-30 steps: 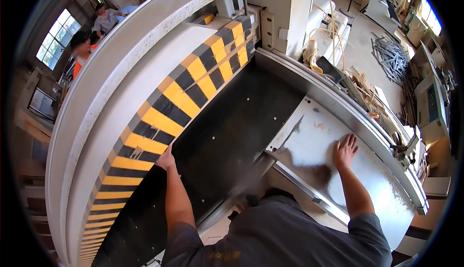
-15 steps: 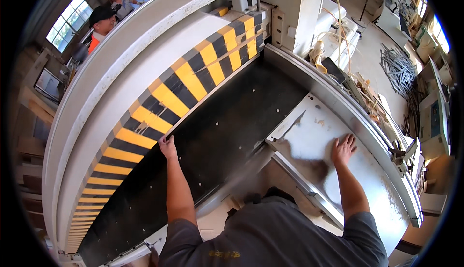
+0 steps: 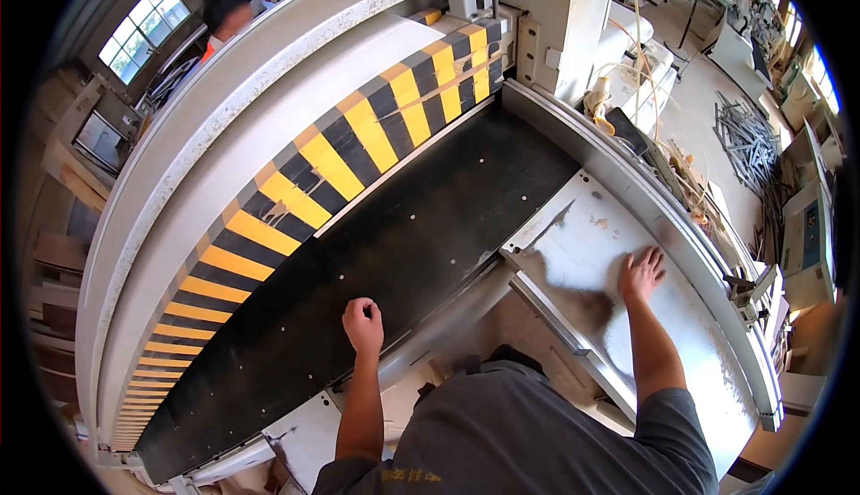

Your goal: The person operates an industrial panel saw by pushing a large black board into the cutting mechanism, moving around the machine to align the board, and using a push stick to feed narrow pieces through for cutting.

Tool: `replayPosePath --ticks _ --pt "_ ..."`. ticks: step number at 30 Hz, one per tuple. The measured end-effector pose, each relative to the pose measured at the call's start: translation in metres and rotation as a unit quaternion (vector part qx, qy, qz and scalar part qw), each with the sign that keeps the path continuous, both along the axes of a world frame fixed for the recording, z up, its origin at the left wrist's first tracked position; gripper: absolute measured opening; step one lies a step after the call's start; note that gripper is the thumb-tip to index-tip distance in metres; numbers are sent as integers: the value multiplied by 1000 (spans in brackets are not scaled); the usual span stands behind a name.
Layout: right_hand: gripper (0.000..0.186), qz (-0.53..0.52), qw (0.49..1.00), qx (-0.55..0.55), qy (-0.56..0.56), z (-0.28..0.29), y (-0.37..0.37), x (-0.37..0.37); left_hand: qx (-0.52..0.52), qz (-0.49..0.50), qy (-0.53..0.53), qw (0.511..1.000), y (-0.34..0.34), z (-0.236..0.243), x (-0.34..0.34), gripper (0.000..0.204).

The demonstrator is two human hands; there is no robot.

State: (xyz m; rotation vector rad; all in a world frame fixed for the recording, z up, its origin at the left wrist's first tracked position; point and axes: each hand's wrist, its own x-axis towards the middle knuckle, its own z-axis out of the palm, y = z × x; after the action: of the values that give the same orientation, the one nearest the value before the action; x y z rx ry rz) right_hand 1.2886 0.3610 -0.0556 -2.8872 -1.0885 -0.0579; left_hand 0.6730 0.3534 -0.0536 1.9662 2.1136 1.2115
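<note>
My left hand (image 3: 363, 325) is curled closed above the black machine bed (image 3: 421, 217), near its front edge. Whatever its fingers hold, if anything, is hidden. Flat on the worn silver side table (image 3: 582, 226) lies my right hand (image 3: 641, 275), fingers stretched out and a little apart. Beyond the bed runs a long pressure beam with a yellow-and-black striped guard (image 3: 345, 150). A pale strip shows along the lower edge of this guard. Small light dots are spaced over the black bed.
A metal fence (image 3: 627, 168) borders the side table on the right. Past it are offcuts, hoses and a pile of grey strips (image 3: 745, 141) on the floor. A person in a dark cap (image 3: 226, 13) is beyond the machine, with another behind.
My left hand has drawn back from the striped guard's lower edge toward me, over the bed. My right hand stays flat on the table. The view has shifted slightly.
</note>
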Motion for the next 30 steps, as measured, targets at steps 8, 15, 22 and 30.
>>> replayPosePath --ticks 8,15,22,30 --pt "74 -5 1000 0 3 1 -1 -1 -11 28 -29 999 8 5 2 9" --pt "74 -5 1000 -6 8 23 -2 -7 -22 25 -34 999 8 28 -3 8" --pt "74 -8 1000 -10 15 44 -3 -11 -27 27 -26 999 7 54 -11 12" --pt "74 -11 1000 0 20 53 -3 -12 -40 28 -4 999 8 74 -15 16"
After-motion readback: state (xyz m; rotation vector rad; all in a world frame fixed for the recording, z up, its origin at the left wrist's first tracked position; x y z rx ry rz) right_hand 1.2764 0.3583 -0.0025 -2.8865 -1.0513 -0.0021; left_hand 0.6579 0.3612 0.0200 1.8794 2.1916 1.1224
